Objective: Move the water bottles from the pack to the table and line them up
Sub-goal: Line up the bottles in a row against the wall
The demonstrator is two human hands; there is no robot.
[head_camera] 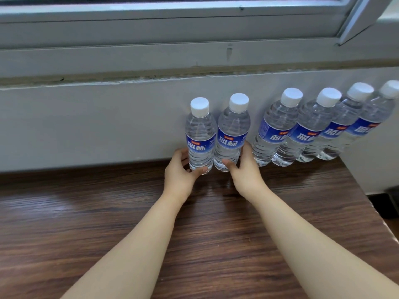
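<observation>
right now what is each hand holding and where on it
The left hand grips the lower body of one water bottle; the right hand grips the lower body of the neighbouring bottle.

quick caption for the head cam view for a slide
Left hand and right hand each grip a water bottle beside four lined-up bottles on the wooden table.

My dark wood-grain table [108, 223] carries six water bottles along its far edge: two [200, 134] [232, 134] at twelve o'clock, four [274, 128] [302, 130] [333, 126] [364, 124] toward two o'clock.
</observation>
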